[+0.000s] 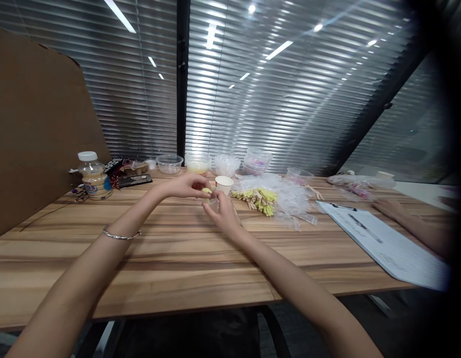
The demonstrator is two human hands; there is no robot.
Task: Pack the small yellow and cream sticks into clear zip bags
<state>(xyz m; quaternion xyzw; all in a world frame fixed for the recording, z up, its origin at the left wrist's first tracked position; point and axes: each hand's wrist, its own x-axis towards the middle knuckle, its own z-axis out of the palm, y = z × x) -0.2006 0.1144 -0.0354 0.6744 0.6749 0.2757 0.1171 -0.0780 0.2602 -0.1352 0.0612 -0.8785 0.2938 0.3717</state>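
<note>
My left hand (pixel 188 186) is closed in a pinch on a small yellow piece (pixel 206 190). Close by on its right, the fingers of my right hand (pixel 225 214) curl round a small clear plastic item (pixel 213 203); whether it is a bag or a cup I cannot tell. Just behind my hands stands a white paper cup (pixel 223 185). To the right lies a pile of short pale sticks with yellow ends (pixel 258 200), against a heap of clear plastic bags (pixel 290 201).
Clear tubs, one with yellowish contents (pixel 198 163), line the back edge by the blinds. A white-capped bottle (pixel 95 179) stands left, beside a cardboard panel (pixel 37 119). At right lie a clipboard (pixel 394 253) with a pen and another person's hand (pixel 389 208).
</note>
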